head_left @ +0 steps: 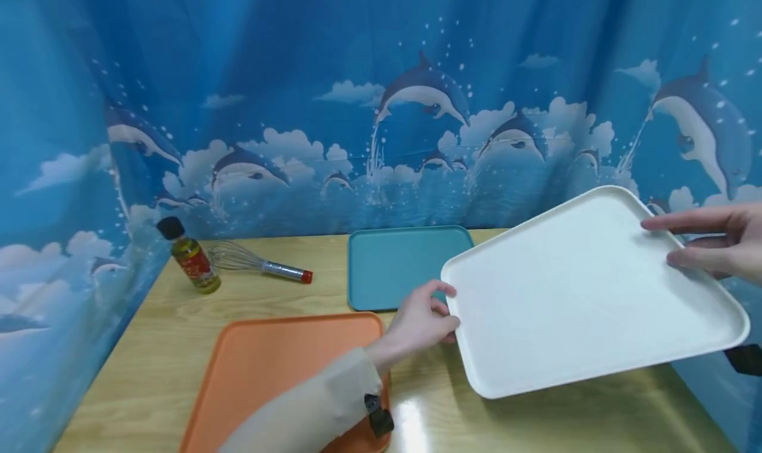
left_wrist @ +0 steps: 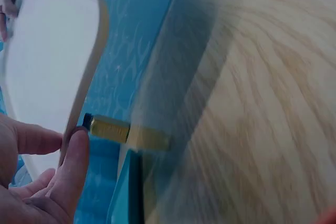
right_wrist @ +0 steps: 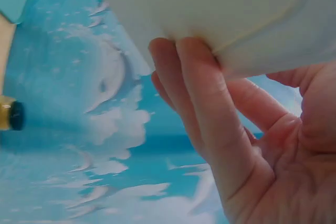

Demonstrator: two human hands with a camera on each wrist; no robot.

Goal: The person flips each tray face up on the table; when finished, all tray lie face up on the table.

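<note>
A white rectangular tray (head_left: 586,294) is held tilted above the right of the table, its right end higher. My left hand (head_left: 424,315) pinches its left rim; the left wrist view shows thumb and fingers about the edge of the tray (left_wrist: 50,61). At the opposite end my right hand (head_left: 717,238) grips the rim. Fingers of that hand (right_wrist: 210,108) press the underside of the tray (right_wrist: 226,14) in the right wrist view. Beneath my left forearm lies an orange tray (head_left: 286,354). A teal tray (head_left: 405,261) lies behind my left hand, partly covered by the white one.
An oil bottle (head_left: 193,258) stands back left beside a whisk (head_left: 286,270) with a red-tipped handle. Another yellowish bottle (left_wrist: 109,128) with a dark cap stands beyond the teal tray, hidden in the head view. A dolphin-print curtain (head_left: 333,109) hangs around the wooden table (head_left: 137,354).
</note>
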